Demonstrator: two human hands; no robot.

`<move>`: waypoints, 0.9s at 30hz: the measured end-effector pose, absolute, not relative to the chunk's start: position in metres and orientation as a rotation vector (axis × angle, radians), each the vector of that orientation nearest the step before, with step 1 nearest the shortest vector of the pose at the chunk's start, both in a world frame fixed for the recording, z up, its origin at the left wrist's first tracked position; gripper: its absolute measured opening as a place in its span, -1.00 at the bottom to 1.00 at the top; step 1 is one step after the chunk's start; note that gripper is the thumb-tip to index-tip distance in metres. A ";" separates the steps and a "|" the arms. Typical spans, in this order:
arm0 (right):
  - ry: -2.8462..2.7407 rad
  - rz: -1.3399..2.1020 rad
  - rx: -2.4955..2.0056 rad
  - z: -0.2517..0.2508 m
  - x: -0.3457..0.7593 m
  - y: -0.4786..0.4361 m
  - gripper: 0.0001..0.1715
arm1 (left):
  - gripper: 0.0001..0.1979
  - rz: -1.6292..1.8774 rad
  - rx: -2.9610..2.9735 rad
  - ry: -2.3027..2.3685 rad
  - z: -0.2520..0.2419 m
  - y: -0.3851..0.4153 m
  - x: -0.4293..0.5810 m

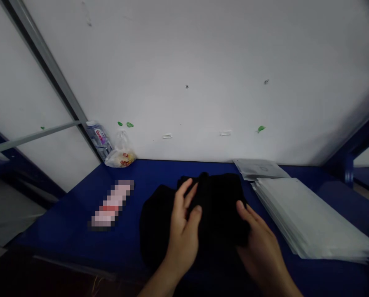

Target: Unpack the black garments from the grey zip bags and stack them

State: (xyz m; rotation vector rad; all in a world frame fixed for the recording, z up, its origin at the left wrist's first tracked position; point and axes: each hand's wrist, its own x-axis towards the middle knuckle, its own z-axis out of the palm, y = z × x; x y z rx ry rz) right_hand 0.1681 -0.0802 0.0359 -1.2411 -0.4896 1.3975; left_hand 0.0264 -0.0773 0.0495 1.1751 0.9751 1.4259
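In the head view, a black cloth garment (217, 202) sits bunched in a soft heap near the middle of the front edge of the blue bench (168, 173), its dark folds hard to make out. It has not been laid flat or squared off. The left hand (182, 235) rests on top of it with the fingers loosely spread and the thumb pressed into the cloth, not pinching anything. The right hand (260, 251) lies at the garment's right side, its fingers curled against the fabric; whether they pinch a fold, the view does not settle.

Just right of the garment, towards the right edge, lies a neat stack of translucent plastic sleeves (311, 218), with no black cloth showing in the top one. Behind it, at the back edge, lies a flat grey printed packet (258, 169). Left of the garment lies a blurred pink and red strip (111, 204). In the back left corner, a plastic water bottle (99, 140) leans beside a knotted plastic bag (121, 159) against the white wall (187, 53).
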 end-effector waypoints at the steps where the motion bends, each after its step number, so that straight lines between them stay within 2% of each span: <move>1: -0.490 1.438 -1.214 0.038 0.177 -0.077 -0.31 | -0.45 1.457 1.116 0.989 0.048 -0.075 0.019; 5: -0.557 1.575 -1.198 0.036 0.210 -0.067 -0.34 | -0.45 1.461 1.174 1.298 0.033 -0.073 -0.013; 9: -0.746 1.402 -1.406 0.020 0.224 -0.067 -0.17 | -0.43 0.981 1.749 1.500 0.014 -0.081 -0.026; 11: -0.865 1.333 -1.385 0.014 0.225 -0.068 -0.14 | -0.42 0.834 1.925 1.517 0.009 -0.084 -0.026; 13: -0.957 1.305 -1.337 0.013 0.226 -0.068 -0.20 | -0.52 0.829 1.976 1.540 0.009 -0.083 -0.026; 16: -1.063 1.299 -1.324 0.015 0.228 -0.066 -0.32 | -0.86 0.916 1.919 1.565 0.015 -0.080 -0.028; 17: -1.092 1.296 -1.334 0.015 0.229 -0.065 -0.35 | -0.89 0.929 1.897 1.579 0.018 -0.080 -0.030; 19: -1.120 1.283 -1.372 0.016 0.230 -0.062 -0.35 | -0.90 0.877 1.914 1.596 0.021 -0.080 -0.034; 22: -1.080 1.348 -1.467 0.014 0.229 -0.060 -0.29 | -0.60 0.722 2.056 1.590 0.020 -0.082 -0.039; 24: -1.037 1.402 -1.485 0.015 0.227 -0.059 -0.26 | -0.66 0.737 2.091 1.574 0.017 -0.082 -0.040; 27: -1.003 1.349 -1.406 0.022 0.225 -0.060 -0.26 | -0.79 1.006 1.885 1.540 0.018 -0.079 -0.041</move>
